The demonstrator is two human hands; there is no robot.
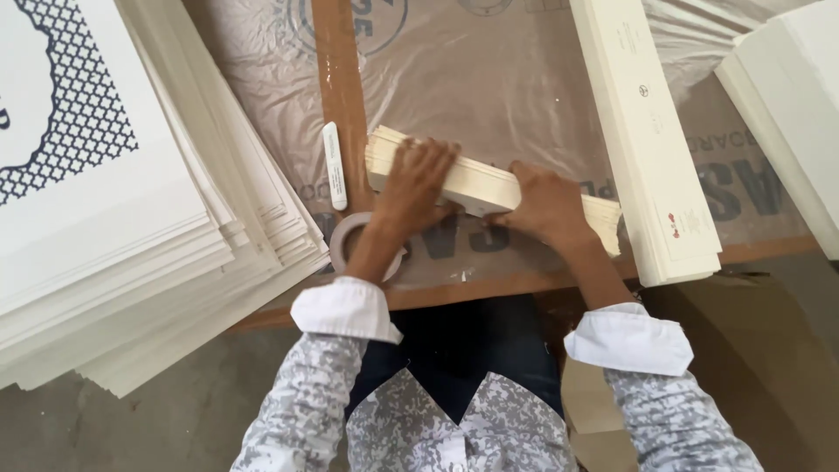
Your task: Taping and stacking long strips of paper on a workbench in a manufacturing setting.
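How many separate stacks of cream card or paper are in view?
4: big sheet pile at left, small bundle under both hands, long stack right of it, another stack at the right edge.
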